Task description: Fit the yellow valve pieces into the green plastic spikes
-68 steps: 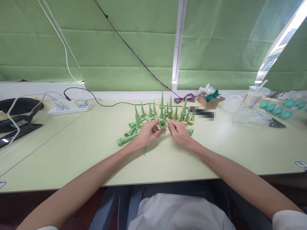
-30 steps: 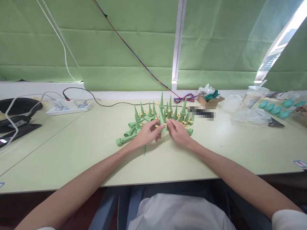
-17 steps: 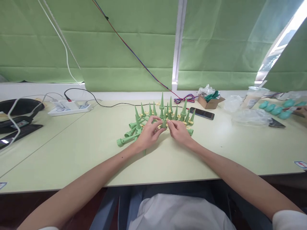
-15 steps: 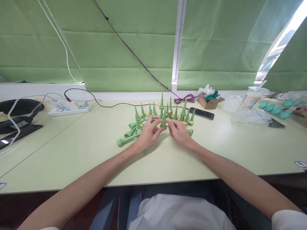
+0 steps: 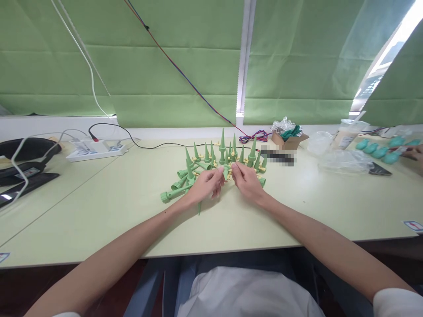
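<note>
Between my two hands is a green plant watering spike (image 5: 226, 172) with a yellow valve piece, its tip now pointing down. My left hand (image 5: 208, 184) pinches it from the left between thumb and fingers. My right hand (image 5: 247, 179) is closed at its yellow valve on the right; the fingertips hide part of it. Just behind my hands several green spikes stand upright (image 5: 251, 154) with yellow valves. Beside my left hand lie green tubes with ribbed caps (image 5: 172, 193), and one more spike tip (image 5: 199, 208) sticks out under my left wrist.
A white power strip (image 5: 97, 152) with cables sits at the left. Behind right are a small cardboard box (image 5: 290, 141), a pixelated dark object (image 5: 277, 156), coiled wires (image 5: 259, 136) and a plastic cup (image 5: 346, 134). Another person's hand (image 5: 414, 152) is at turquoise pieces (image 5: 380, 152).
The spike in my hands has turned from tip up to tip down. My left fingers have shifted round it, and the right hand stays in nearly the same place.
</note>
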{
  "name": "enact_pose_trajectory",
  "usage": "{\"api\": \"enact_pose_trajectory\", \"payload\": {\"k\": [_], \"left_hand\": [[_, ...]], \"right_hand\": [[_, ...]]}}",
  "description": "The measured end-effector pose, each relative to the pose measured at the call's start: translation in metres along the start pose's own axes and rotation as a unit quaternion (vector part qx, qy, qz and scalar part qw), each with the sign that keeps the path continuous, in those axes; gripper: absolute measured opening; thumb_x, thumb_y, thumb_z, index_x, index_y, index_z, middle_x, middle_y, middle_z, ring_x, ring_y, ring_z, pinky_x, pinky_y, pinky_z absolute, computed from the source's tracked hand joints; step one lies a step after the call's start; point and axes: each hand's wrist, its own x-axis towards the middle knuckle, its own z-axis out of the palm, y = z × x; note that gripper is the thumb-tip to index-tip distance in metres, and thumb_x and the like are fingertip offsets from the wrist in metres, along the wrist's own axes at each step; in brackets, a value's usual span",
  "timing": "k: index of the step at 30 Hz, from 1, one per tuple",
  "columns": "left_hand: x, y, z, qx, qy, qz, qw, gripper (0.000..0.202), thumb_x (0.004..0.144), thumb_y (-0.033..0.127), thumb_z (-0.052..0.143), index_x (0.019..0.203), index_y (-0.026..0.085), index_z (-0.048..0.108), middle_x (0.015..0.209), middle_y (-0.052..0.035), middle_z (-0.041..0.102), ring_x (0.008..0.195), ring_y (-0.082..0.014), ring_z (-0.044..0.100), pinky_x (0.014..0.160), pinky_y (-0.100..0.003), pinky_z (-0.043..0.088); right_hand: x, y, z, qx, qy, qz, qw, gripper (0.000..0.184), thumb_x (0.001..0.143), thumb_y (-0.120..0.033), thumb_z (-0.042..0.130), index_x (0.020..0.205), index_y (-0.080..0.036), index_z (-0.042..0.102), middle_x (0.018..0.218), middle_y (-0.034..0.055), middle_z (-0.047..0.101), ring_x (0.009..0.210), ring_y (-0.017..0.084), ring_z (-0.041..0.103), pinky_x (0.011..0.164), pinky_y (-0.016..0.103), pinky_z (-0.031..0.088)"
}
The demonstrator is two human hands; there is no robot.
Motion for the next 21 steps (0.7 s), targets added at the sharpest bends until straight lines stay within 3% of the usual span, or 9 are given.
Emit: {"api": "enact_pose_trajectory", "payload": {"k": [6,12,15,21], "left_hand": [[-0.003,0.002,-0.001,-0.001,-0.020,0.011,1.000,0.049,0.091,0.062,0.046,0.076,0.016,0.056,0.049,0.0019,0.054,0.043,-0.0116,0.052,0.046,-0.023,0.041],[-0.005,-0.002,0.000,0.057,-0.009,0.035,0.998,0.038,0.089,0.054,0.056,0.077,0.019,0.052,0.047,0.0048,0.052,0.040,-0.0095,0.044,0.045,-0.022,0.037],[-0.005,-0.004,0.002,0.092,0.017,0.060,0.994,0.033,0.089,0.050,0.058,0.077,0.019,0.052,0.050,0.0052,0.049,0.043,-0.0096,0.045,0.045,-0.022,0.036],[-0.003,-0.008,0.002,0.186,0.100,0.175,0.962,0.032,0.088,0.039,0.061,0.070,0.019,0.045,0.067,0.0016,0.051,0.055,-0.0096,0.045,0.051,-0.023,0.038]], "right_hand": [[-0.002,0.004,0.001,0.017,0.003,0.002,1.000,0.042,0.102,-0.046,0.033,0.067,-0.023,0.035,0.055,-0.0036,0.040,0.052,0.013,0.037,0.055,0.029,0.029],[-0.001,0.003,0.002,-0.009,0.014,0.008,1.000,0.045,0.101,-0.046,0.033,0.063,-0.023,0.032,0.052,-0.0038,0.038,0.051,0.013,0.036,0.056,0.030,0.028],[-0.001,0.004,0.002,-0.010,0.013,0.018,1.000,0.046,0.101,-0.044,0.034,0.060,-0.023,0.031,0.049,-0.0036,0.037,0.050,0.013,0.035,0.056,0.030,0.028],[-0.001,0.001,0.004,-0.002,-0.001,0.049,0.999,0.049,0.101,-0.042,0.034,0.056,-0.023,0.030,0.045,-0.0025,0.038,0.048,0.014,0.037,0.055,0.030,0.030]]}}
